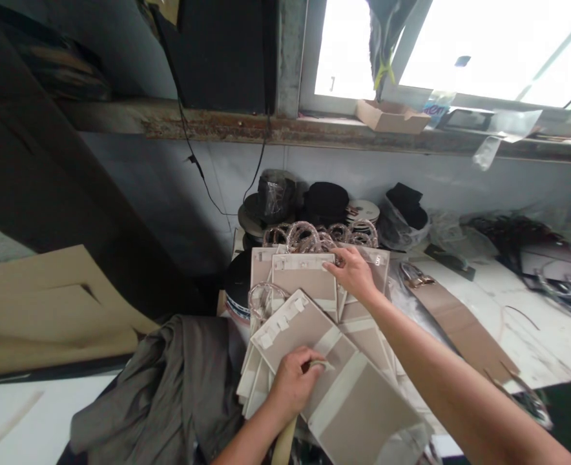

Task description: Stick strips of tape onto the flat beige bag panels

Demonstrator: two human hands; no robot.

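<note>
A stack of beige flat panels (363, 400) with pale strips across them and clear-wrapped loop handles (305, 234) lies in front of me. My right hand (356, 271) pinches the upper right corner of a beige panel (302, 278) with a pale band along its top. Lower down, my left hand (295, 384) is curled over the nearest panel, which lies tilted. A pale yellowish strip (320, 364) pokes out between its fingers, and a similar band (284, 444) hangs below the hand. Whether the two are one piece is hidden.
Black rolls (325, 201) stand behind the stack against the wall. A brown strap-like panel with handles (464, 323) lies on the white table (551, 349) at right. Grey cloth (169, 394) is heaped at left, beside brown board (48, 310). An open cardboard box (392, 117) sits on the sill.
</note>
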